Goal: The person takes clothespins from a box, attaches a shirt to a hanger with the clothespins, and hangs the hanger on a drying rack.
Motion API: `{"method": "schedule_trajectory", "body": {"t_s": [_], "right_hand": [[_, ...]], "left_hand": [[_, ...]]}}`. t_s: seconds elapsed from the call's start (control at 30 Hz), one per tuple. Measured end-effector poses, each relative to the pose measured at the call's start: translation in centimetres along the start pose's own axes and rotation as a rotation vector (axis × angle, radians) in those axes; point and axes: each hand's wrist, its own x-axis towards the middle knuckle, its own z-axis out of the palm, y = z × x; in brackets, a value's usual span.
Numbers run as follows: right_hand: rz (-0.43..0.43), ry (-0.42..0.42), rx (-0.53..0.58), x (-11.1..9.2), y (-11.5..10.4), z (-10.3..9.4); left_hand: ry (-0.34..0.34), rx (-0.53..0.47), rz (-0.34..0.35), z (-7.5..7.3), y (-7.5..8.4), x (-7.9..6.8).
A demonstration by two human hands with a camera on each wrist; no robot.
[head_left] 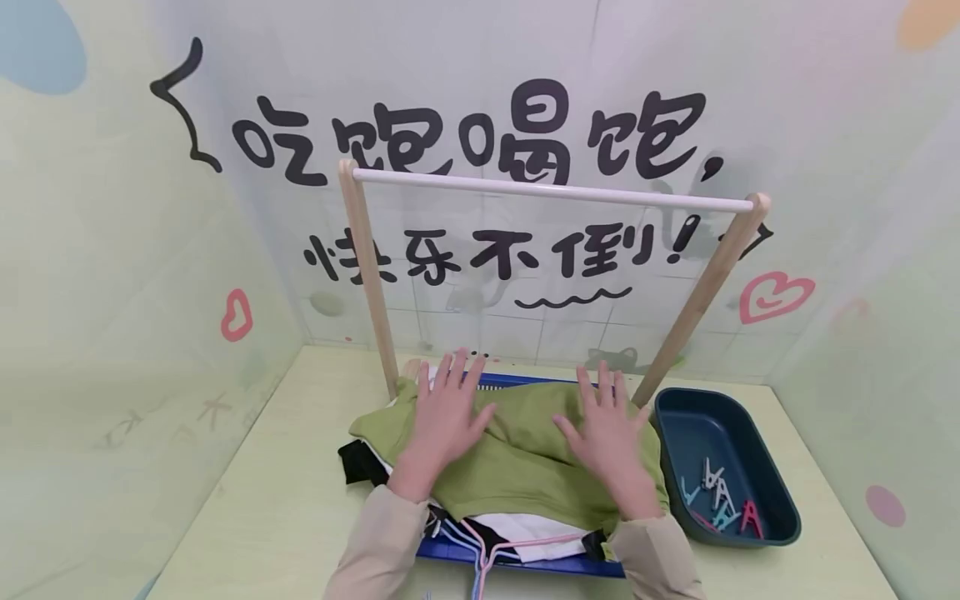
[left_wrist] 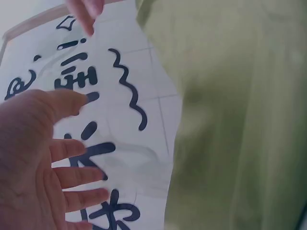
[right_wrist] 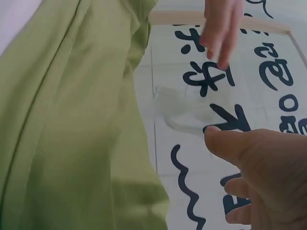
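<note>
Green garment is lying creased over a blue basket, at 6 o'clock in the head view; left hand is showing straight, spread fingers over its 10 o'clock part; right hand is showing spread fingers over its 2 o'clock part; cannot tell whether palms are touching; white cloth is peeking out at its 6 o'clock; pink hanger and blue hanger are jutting near 7 o'clock; black cloth is poking out at 9 o'clock; dark tub is standing just beside it at 3 o'clock, clips lying inside; wooden rack is standing at 12 o'clock; wall behind is showing black lettering.
</note>
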Motion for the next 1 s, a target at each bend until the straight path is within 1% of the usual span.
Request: {"method": "schedule_trajectory", "body": {"t_s": [0.03,0.17,0.23,0.3,0.4,0.43,0.57,0.63,0.73,0.87,1.0], "right_hand": [[-0.002,0.029,0.013,-0.1,0.3,-0.1],[-0.011,0.156,0.043,-0.6,1.9,-0.7],[-0.019,0.225,0.055,-0.9,2.9,-0.9],[-0.03,0.3,0.07,-1.3,3.9,-0.9],[-0.026,0.372,0.087,-1.9,5.5,-0.9],[-0.016,0.38,0.094,-2.2,6.1,-0.8],[0.074,0.334,0.116,-3.4,8.1,-0.8],[0.122,0.298,0.12,-4.1,9.2,-0.7],[0.195,0.234,0.135,-5.0,10.8,-0.6],[0.273,0.097,0.168,-6.1,12.7,-0.4],[0.309,-0.047,0.177,-6.7,14.3,0.1]], "left_hand": [[0.019,0.005,0.006,-0.3,-0.3,-0.2],[0.135,-0.02,0.058,-1.0,-1.9,-1.0],[0.17,-0.043,0.074,-1.2,-2.8,-1.6],[0.184,-0.078,0.084,-1.4,-3.8,-2.3],[0.182,-0.115,0.077,-1.8,-5.4,-3.5],[0.178,-0.12,0.071,-1.9,-5.9,-4.0],[0.159,-0.15,0.026,-2.4,-7.6,-5.6],[0.156,-0.172,0.008,-2.5,-8.1,-6.3],[0.166,-0.216,0.002,-2.4,-8.5,-7.2],[0.19,-0.261,0.009,-1.8,-8.7,-7.9],[0.206,-0.282,0.05,-0.9,-8.7,-8.5]]}}
